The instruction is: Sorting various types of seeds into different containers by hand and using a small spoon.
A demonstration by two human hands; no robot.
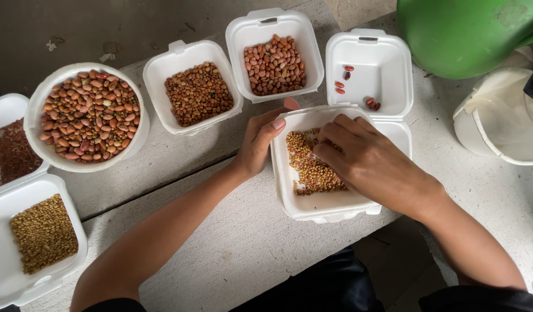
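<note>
At the centre of the frame a white foam tray (289, 190) holds small tan beans (312, 167), lying directly under the right hand (370, 164), whose fingers (330, 151) are drawn together onto the heap. The left hand (257, 147) clamps the tray's left rim, thumb over the edge, on the grey table (243, 242).

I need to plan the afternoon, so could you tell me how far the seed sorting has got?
Done: a few red beans lie in the open lid. In hand: the right hand picks through the small tan seeds while the left hand steadies the foam tray. Most of that pile remains.
</note>
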